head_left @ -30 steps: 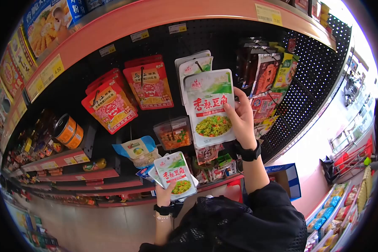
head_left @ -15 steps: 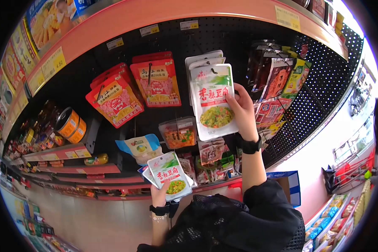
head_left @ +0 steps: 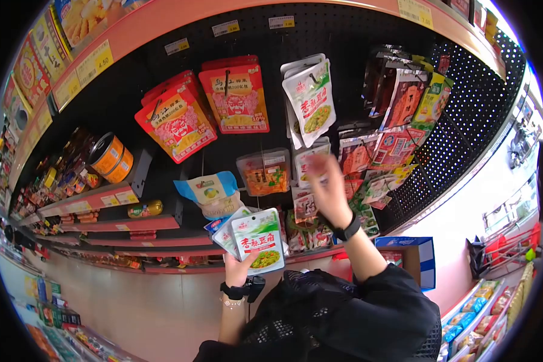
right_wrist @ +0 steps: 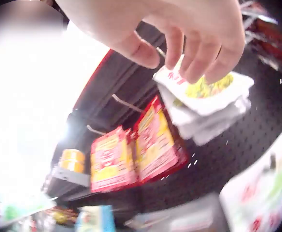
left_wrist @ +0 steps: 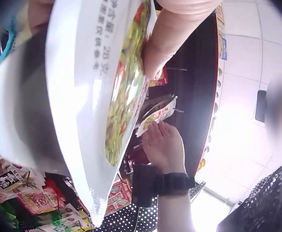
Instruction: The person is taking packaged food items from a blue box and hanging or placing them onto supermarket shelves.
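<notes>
In the head view my left hand (head_left: 238, 269) grips several white-and-green food pouches (head_left: 260, 229), fanned a little, with the thumb over the front one. The left wrist view has that thumb (left_wrist: 163, 41) lying against the printed side of a pouch (left_wrist: 126, 92). My right hand (head_left: 329, 190) is blurred and holds nothing, its fingers loosely bent in the right wrist view. It is just below a bunch of matching pouches (head_left: 311, 102) that hang from a hook, tilted, in the middle of the black pegboard.
Red-and-yellow packets (head_left: 234, 99) hang to the left of the pouches. Below them are a clear packet of orange food (head_left: 264, 175) and a blue-and-white bag (head_left: 210, 193). Dark and green packets (head_left: 404, 99) hang at the right. An open blue box (head_left: 425, 259) stands low on the right.
The right hand has let go of the front hanging pouch and moved down from it. That pouch now hangs tilted with the others. The left hand still holds its pouches, now more upright.
</notes>
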The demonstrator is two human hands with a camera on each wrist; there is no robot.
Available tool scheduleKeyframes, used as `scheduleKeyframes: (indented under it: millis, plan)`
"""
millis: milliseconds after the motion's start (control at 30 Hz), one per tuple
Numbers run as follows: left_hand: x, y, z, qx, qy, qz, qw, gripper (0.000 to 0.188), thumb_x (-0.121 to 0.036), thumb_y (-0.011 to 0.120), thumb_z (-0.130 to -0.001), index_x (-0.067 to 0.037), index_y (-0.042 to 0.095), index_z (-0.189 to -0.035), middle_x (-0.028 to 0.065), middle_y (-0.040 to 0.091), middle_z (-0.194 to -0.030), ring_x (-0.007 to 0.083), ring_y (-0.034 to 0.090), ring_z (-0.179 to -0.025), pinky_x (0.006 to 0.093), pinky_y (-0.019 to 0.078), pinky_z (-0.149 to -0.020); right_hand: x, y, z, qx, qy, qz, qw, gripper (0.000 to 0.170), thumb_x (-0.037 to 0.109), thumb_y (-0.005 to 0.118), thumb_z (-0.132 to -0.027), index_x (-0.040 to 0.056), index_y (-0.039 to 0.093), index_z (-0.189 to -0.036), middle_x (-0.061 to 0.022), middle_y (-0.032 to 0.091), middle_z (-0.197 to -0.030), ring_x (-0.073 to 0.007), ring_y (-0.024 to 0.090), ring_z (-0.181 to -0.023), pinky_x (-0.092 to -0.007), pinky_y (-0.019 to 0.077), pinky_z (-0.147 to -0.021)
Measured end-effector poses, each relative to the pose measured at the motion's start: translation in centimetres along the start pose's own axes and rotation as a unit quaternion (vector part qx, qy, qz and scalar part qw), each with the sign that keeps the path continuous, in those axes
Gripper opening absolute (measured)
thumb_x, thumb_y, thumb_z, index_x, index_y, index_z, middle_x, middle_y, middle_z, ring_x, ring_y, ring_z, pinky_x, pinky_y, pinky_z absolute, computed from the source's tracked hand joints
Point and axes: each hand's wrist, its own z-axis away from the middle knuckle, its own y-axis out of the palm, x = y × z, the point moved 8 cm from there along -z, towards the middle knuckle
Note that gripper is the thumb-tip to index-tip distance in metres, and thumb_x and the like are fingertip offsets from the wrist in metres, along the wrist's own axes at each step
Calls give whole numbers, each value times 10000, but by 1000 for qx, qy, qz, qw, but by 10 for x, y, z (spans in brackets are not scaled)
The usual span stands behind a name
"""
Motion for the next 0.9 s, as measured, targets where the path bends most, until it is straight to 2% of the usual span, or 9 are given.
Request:
scheduleKeyframes:
  millis: [100,233,500,567,633,700,733,800,900]
  plan:
    - [-8,16,5,33,1,-5,999,326,-26,629,-686,11,499,-983,66,570,-916,112,535,-821,251,412,-750,-9,61,69,208,166,-254,930,345,136,557,-761,-7,405,-1036,-75,489,-937,-113,481,-812,-252,405,-720]
    - [-2,32,22,89,-27,-11,996,290,-5,622,-686,10,518,-957,63,575,-901,109,541,-806,247,427,-729,-9,78,138,287,308,-292,858,370,176,577,-760,-29,454,-1041,-75,539,-970,-96,478,-884,-245,395,-783]
    - [40,26,62,95,-122,38,987,250,-69,583,-743,23,510,-964,61,562,-934,99,520,-838,238,410,-744,-14,59,195,236,389,-265,850,289,153,578,-755,-27,516,-972,-60,575,-897,-97,513,-818,-242,416,-731]
    - [44,31,69,128,-111,8,985,247,-90,573,-756,26,508,-964,59,561,-934,97,518,-838,235,407,-741,-10,48,202,197,385,-264,862,292,181,577,-755,-13,523,-966,-33,578,-827,-61,511,-664,-197,424,-564]
    - [50,35,73,158,-102,-3,982,243,-91,578,-753,18,514,-960,52,560,-939,89,517,-832,235,406,-736,-2,34,208,160,420,-234,862,312,243,586,-745,24,528,-959,29,537,-679,-2,319,-382,-150,190,-297]
    - [53,41,78,179,-120,-1,976,252,-96,583,-750,17,513,-965,47,561,-935,84,515,-829,234,404,-735,9,21,212,154,461,-225,844,289,195,572,-759,10,513,-975,-7,566,-766,-34,458,-506,-160,350,-400]
    - [53,43,80,187,-121,0,975,252,-96,583,-750,17,513,-965,47,561,-935,84,515,-829,234,404,-735,1,18,220,146,462,-223,846,289,195,572,-759,10,513,-975,-7,566,-766,-34,458,-506,-160,350,-400]
    - [56,46,84,190,-134,-8,973,261,-95,586,-748,20,511,-969,44,562,-932,82,514,-824,231,400,-734,-20,17,235,96,438,-314,837,260,122,543,-776,-9,495,-996,-53,568,-895,-92,534,-735,-217,440,-639]
    - [56,43,82,176,-116,-6,978,268,-93,588,-746,24,509,-974,43,561,-931,82,512,-822,226,397,-733,-33,10,239,79,464,-335,817,244,63,517,-783,-24,481,-1009,-83,542,-995,-136,502,-915,-279,384,-827]
